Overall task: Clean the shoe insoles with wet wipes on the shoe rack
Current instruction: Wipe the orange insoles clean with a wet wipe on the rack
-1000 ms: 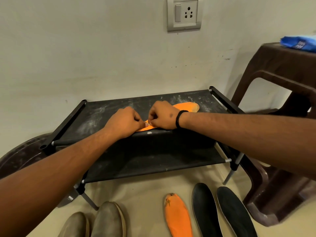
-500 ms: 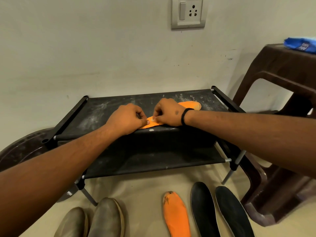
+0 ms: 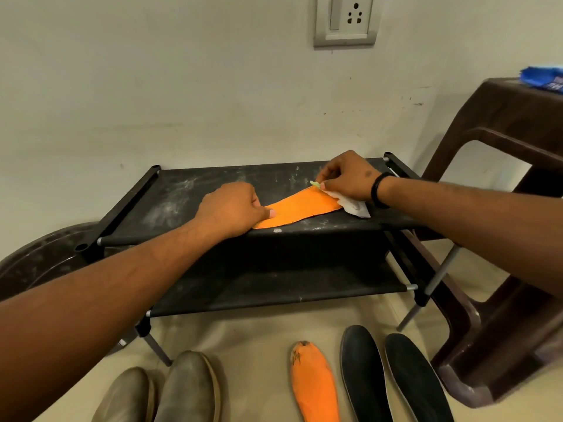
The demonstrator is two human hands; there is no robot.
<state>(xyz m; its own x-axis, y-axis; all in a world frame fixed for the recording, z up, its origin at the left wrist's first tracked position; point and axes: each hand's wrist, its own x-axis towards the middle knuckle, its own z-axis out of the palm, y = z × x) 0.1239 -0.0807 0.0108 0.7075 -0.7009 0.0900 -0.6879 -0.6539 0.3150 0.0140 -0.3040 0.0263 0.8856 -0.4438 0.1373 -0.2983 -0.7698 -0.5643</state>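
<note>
Right hand (image 3: 347,178) has swept from mid-insole out to the far end of the orange insole (image 3: 300,208) over the last second; earlier both hands were bunched together near the near end. That exposes most of the orange surface, so I read it as one full wipe stroke done along the length.

Grip state: right fingers curled, pinching the wet wipe (image 3: 353,205) against the insole's far end; white wad sticks out under the palm. A small pale-green bit shows at my fingertips, can't tell what it is. Left hand (image 3: 231,208) fingers curled, thumb out, pinning the near end of the insole so it doesn't slide.

Insole lies flat on the top shelf of the shoe rack (image 3: 189,190), near its front edge.

Still on the floor: second orange insole (image 3: 313,382), scuffed at the tip, and two black insoles (image 3: 393,379). Judgement: early in the task, three to go.
</note>
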